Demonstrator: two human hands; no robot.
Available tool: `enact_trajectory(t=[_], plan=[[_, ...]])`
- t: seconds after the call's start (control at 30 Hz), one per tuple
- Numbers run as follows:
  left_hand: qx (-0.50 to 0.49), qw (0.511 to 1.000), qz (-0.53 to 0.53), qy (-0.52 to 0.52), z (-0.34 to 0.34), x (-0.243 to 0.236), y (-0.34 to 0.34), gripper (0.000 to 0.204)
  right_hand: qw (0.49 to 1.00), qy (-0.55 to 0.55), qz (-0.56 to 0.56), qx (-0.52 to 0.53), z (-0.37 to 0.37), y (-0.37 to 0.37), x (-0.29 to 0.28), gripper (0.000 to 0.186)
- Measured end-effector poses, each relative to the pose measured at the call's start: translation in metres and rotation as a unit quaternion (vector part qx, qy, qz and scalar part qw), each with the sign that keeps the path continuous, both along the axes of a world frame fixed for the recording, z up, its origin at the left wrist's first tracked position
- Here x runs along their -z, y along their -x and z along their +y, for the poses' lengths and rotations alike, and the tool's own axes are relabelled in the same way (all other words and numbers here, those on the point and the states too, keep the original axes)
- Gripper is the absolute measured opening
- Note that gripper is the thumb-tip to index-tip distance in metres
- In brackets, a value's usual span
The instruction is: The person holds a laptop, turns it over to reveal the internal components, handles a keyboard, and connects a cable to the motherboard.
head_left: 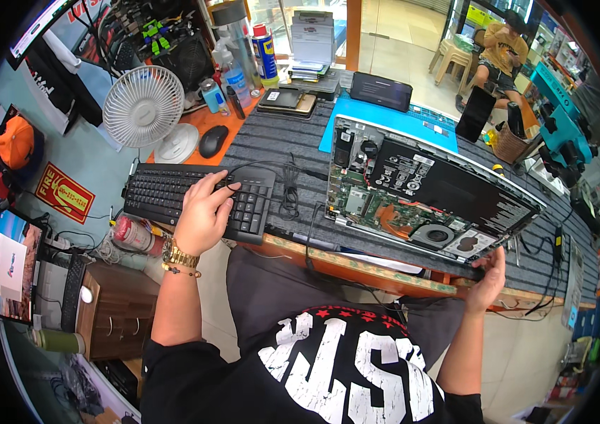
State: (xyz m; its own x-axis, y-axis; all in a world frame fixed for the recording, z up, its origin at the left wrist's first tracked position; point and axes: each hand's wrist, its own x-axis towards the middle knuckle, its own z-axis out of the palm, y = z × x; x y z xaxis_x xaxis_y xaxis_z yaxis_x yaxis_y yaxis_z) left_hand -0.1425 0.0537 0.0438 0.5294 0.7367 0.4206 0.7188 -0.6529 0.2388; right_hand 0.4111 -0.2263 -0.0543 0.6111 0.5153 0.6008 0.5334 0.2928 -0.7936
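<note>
An opened laptop (353, 169) stands tilted on the bench with its bared inside facing me. Its black battery (448, 187), green circuit board, copper heat pipe (393, 220) and round cooling fan (435, 236) are exposed. My right hand (488, 283) grips the laptop's lower right corner; some fingertips are hidden behind the edge. Over on the left, my left hand (203, 220) rests on a black keyboard (162, 189), fingers stretched out across the keys near the number pad. A watch and a bracelet circle my left wrist.
A black mouse (213, 142) and white desk fan (143, 107) stand beyond the keyboard. Behind the laptop lie a blue mat (329, 131) and a propped dark-screened device (380, 92). Loose cables (289, 187) run between keyboard and laptop. Bottles and a spray can (265, 58) stand farther back. Another person sits far right.
</note>
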Motion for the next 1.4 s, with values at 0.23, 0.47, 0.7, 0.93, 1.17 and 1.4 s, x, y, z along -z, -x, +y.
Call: enact_trajectory(t=[0.23,0.47,0.7,0.93,1.17,1.4], plan=[[-0.028,0.999,0.004,0.037,0.000,0.000,0.004,0.031,1.000,0.007,-0.014,-0.006,0.004,0.004,-0.005,0.092],[0.002,1.000,0.009,0.027,-0.004,-0.009,-0.004,0.037,1.000,-0.012,-0.009,-0.009,-0.002,0.000,0.001,0.091],[-0.020,0.996,0.066,0.049,-0.021,-0.003,0.006,0.088,0.999,-0.028,0.007,-0.020,0.009,0.013,-0.004,0.084],[-0.017,0.996,0.076,0.054,-0.020,0.003,0.001,0.108,0.999,-0.010,-0.002,-0.032,0.004,0.012,-0.017,0.073],[-0.018,0.995,0.082,0.049,-0.018,0.008,0.005,0.120,0.988,-0.043,0.132,-0.071,0.008,0.005,-0.031,0.068],[-0.024,0.995,0.091,0.044,-0.018,0.007,0.007,0.119,0.988,-0.034,0.129,-0.074,0.009,0.001,-0.018,0.064]])
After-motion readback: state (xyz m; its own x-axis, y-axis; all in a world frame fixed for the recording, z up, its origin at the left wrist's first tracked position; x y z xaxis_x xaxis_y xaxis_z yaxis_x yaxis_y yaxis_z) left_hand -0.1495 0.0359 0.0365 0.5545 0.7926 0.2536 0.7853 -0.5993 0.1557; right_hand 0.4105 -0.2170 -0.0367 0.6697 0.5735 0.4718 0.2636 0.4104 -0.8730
